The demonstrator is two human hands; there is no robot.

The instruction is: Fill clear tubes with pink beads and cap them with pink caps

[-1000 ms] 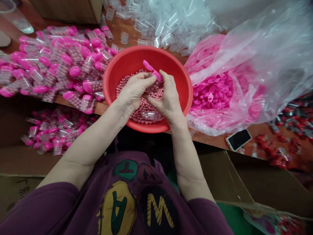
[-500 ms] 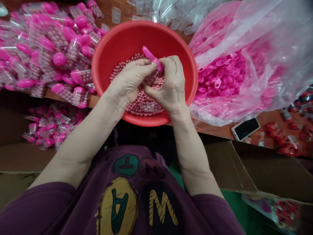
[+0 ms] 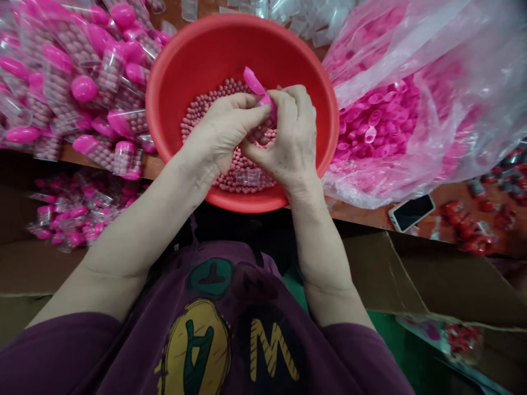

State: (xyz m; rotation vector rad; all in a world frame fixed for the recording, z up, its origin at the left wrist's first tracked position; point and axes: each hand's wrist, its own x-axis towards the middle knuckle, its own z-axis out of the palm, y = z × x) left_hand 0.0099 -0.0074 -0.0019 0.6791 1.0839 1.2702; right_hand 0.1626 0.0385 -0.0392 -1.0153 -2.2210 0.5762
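Over a red basin (image 3: 242, 207), both my hands are closed around one small clear bottle (image 3: 260, 133) with a pink flip cap (image 3: 254, 81). The cap's lid stands raised, pointing up and left. My left hand (image 3: 224, 129) pinches the cap from the left with thumb and fingers. Curled around the bottle's right side is my right hand (image 3: 294, 137), its thumb beneath. Fingers hide most of the bottle. Pink beads (image 3: 201, 112) cover the basin's bottom, and a clear empty-looking tube (image 3: 250, 177) lies on them below my hands.
Filled pink-capped bottles (image 3: 82, 88) are heaped left of the basin. More fill a cardboard box (image 3: 33, 269) below. A plastic bag (image 3: 444, 126) of pink caps (image 3: 379, 126) stands right. Clear tubes (image 3: 284, 11) lie behind; a phone (image 3: 411, 213) rests near the table edge.
The view has shifted slightly, so the basin appears larger and a little higher. Both hands keep their hold on the bottle, with the cap's lid still raised.
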